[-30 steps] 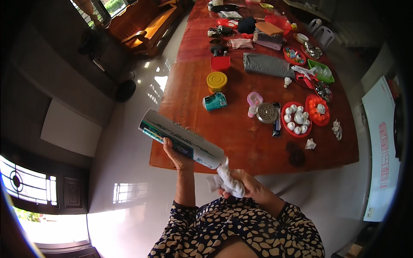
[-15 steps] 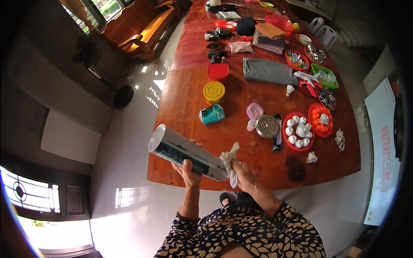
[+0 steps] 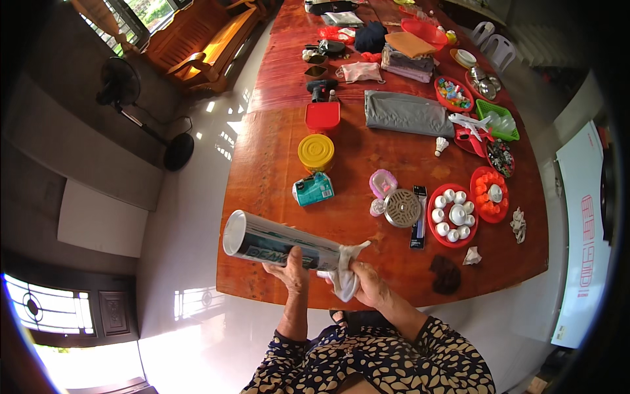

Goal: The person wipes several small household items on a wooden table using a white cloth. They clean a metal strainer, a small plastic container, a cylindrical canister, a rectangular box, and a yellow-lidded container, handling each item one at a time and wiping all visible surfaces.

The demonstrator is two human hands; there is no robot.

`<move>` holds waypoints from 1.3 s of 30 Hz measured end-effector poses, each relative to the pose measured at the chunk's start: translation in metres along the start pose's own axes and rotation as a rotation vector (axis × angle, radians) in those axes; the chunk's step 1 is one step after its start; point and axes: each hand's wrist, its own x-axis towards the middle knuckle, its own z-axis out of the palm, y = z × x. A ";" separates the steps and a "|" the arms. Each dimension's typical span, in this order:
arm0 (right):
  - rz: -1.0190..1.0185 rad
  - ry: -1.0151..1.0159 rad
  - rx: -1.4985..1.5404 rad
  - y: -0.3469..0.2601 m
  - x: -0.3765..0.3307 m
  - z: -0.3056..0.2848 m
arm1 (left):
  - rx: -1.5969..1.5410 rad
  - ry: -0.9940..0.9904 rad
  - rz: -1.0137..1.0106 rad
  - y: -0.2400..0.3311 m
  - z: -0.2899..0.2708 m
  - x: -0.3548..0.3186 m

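The long reddish wooden surface [image 3: 275, 197] fills the view, spread with trays, folded cloths and small containers. Held over its near edge is the white cylinder [image 3: 279, 241], a tube with a printed band — and it has swung round: a second ago it slanted steeply down to the right, now it lies closer to level, open end out to the left. It looks like the wiping has shifted along the tube to its right end. The left hand [image 3: 292, 270] comes up from below, fingers curled round the tube's middle, carrying it clear of the wood. The right hand [image 3: 367, 282] is at the tube's right end, fingers closed on a crumpled white cloth [image 3: 346, 269] pressed against that end. Beyond them, a teal packet [image 3: 313, 189] and a yellow round lid [image 3: 315, 150] lie on the wood, well apart from both hands.
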 end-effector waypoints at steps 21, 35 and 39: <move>-0.495 0.069 -0.716 -0.092 0.031 -0.004 | 0.091 -0.328 -0.257 -0.012 0.022 0.015; -0.039 -0.179 -0.619 -0.095 0.028 -0.051 | -0.316 -0.525 -0.463 0.003 0.061 0.012; 0.083 -0.223 -0.541 -0.076 0.017 -0.077 | -0.095 -0.564 -0.391 0.002 0.058 0.025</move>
